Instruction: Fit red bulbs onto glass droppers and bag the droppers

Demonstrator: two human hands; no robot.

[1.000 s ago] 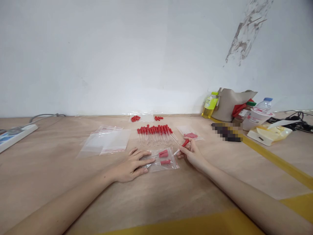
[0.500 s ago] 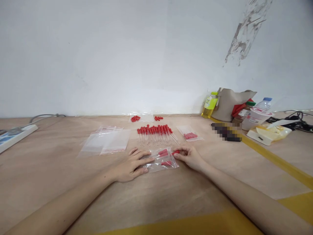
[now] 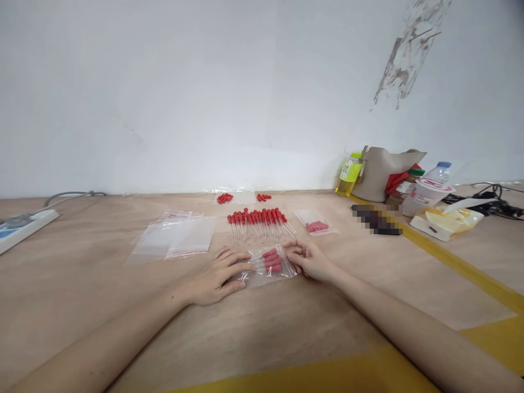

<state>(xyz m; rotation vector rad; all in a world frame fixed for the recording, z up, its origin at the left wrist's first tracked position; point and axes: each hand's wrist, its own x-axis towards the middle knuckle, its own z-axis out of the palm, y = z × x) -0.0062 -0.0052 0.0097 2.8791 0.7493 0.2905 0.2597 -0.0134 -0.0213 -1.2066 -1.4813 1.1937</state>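
Observation:
A clear zip bag lies on the table between my hands, with several red-bulbed droppers side by side inside it. My left hand rests flat with fingers spread, its fingertips on the bag's left end. At the other end, the fingers of my right hand are closed on the bag's mouth edge. Just beyond the bag is a row of loose droppers, red bulbs pointing away and thin clear stems toward me. Behind my right hand lies another zip bag with several droppers in it.
Flat clear bags are stacked at left. Loose red bulbs lie by the wall. A power strip sits far left. At right are a yellow bottle, a grey container, a cup and a tissue pack.
My right hand has pushed the red-bulbed dropper it held into the bag, beside the others. Its fingers have moved to the bag's mouth edge. My left hand has stayed on the bag.

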